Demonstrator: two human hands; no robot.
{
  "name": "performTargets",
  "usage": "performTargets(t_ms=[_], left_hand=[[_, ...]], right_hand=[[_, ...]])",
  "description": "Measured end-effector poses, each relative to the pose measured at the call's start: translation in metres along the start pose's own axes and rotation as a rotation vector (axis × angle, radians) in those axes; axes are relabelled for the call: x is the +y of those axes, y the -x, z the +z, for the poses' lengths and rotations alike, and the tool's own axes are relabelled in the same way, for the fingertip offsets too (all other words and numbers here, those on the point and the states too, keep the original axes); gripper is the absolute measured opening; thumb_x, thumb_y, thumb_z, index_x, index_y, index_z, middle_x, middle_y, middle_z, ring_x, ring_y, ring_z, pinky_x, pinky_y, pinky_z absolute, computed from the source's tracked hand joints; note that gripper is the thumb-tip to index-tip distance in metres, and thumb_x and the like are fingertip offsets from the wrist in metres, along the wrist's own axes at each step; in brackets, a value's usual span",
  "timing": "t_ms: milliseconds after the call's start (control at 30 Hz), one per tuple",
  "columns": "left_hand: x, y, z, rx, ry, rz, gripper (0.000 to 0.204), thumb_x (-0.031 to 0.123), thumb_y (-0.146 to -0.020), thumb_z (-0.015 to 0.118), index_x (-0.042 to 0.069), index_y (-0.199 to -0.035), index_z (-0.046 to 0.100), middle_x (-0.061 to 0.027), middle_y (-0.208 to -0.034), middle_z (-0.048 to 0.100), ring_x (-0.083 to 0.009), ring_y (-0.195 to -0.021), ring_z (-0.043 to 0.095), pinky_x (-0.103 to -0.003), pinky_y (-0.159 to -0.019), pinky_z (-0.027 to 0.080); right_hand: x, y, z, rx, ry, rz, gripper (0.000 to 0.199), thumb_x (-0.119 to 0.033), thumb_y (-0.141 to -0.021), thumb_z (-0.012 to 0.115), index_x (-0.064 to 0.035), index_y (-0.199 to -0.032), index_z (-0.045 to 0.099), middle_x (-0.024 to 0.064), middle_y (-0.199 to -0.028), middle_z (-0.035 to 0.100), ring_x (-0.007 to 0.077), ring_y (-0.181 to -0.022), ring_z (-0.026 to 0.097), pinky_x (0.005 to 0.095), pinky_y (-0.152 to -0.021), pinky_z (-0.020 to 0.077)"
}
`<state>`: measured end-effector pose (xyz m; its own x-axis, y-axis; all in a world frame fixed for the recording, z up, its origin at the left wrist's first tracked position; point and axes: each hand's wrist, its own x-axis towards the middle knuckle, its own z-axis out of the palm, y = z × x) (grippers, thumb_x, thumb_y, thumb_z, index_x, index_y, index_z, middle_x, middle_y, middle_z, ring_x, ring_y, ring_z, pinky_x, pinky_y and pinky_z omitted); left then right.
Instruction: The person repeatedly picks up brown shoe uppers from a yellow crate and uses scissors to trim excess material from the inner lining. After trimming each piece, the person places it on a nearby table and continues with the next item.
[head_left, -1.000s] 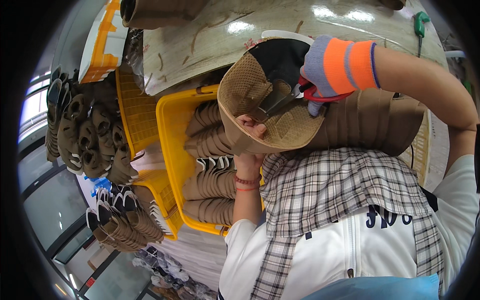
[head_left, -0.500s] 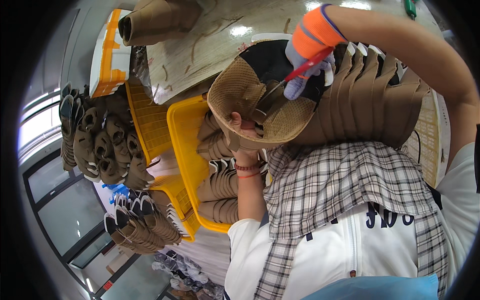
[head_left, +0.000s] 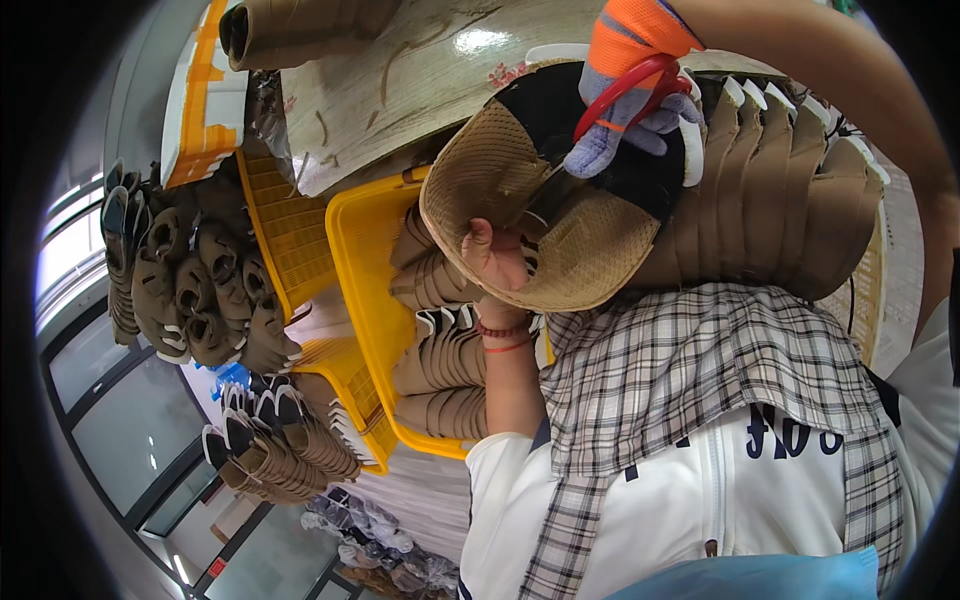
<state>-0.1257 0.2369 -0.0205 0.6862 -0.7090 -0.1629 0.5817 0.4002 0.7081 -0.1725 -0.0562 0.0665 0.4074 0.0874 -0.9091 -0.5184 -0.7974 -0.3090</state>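
Observation:
A brown shoe upper with tan mesh lining and a black section is opened out before me, its inside facing up. My left hand, bare and with a red bead bracelet at the wrist, is inside its near edge, thumb raised and fingers partly hidden by the material. My right hand wears a grey glove with an orange cuff and is closed on red-handled scissors. The blades point down into the upper, their tips hard to make out. A row of nested brown uppers lies just to the right.
A yellow basket of stacked uppers stands at left, with more yellow baskets beyond it. Several piles of brown uppers sit farther left. Behind is a pale table with scraps and a rolled brown piece; a taped white box stands beside it.
My right hand and the scissors have drawn back up, showing less blade inside the upper. My left thumb has lifted and the palm has turned upward. The view has shifted slightly.

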Motion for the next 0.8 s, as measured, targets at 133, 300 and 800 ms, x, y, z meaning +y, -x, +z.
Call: performTargets(t_ms=[133,300,800], left_hand=[[0.004,-0.002,0.003,-0.017,0.026,-0.043,0.045,0.028,-0.09,0.067,-0.002,-0.121,0.056,-0.0116,-0.124,0.06,-0.0232,-0.109,0.058,-0.036,-0.09,0.049],[0.006,-0.003,-0.012,-0.082,0.039,-0.13,0.045,0.022,-0.092,0.066,0.01,-0.133,0.052,-0.0073,-0.131,0.056,-0.0243,-0.116,0.056,-0.039,-0.091,0.052],[0.004,-0.002,0.008,0.004,0.101,-0.074,0.037,0.023,-0.093,0.064,-0.004,-0.117,0.056,-0.0114,-0.116,0.062,-0.0172,-0.095,0.063,-0.023,-0.07,0.054]], right_hand=[[-0.006,0.0,0.0,-0.001,0.024,-0.002,0.048,-0.051,-0.081,0.071,-0.0035,-0.088,0.068,0.0072,-0.068,0.065,0.0197,-0.061,0.064,0.0321,-0.057,0.053],[-0.013,0.002,0.002,-0.001,0.058,-0.012,0.049,-0.052,-0.081,0.071,-0.0033,-0.088,0.068,0.0076,-0.067,0.065,0.0199,-0.06,0.064,0.0323,-0.057,0.0531],[-0.026,0.01,0.007,0.022,0.122,-0.03,0.053,-0.055,-0.08,0.07,-0.0026,-0.087,0.068,0.0087,-0.067,0.065,0.0205,-0.058,0.064,0.0327,-0.055,0.0535]])
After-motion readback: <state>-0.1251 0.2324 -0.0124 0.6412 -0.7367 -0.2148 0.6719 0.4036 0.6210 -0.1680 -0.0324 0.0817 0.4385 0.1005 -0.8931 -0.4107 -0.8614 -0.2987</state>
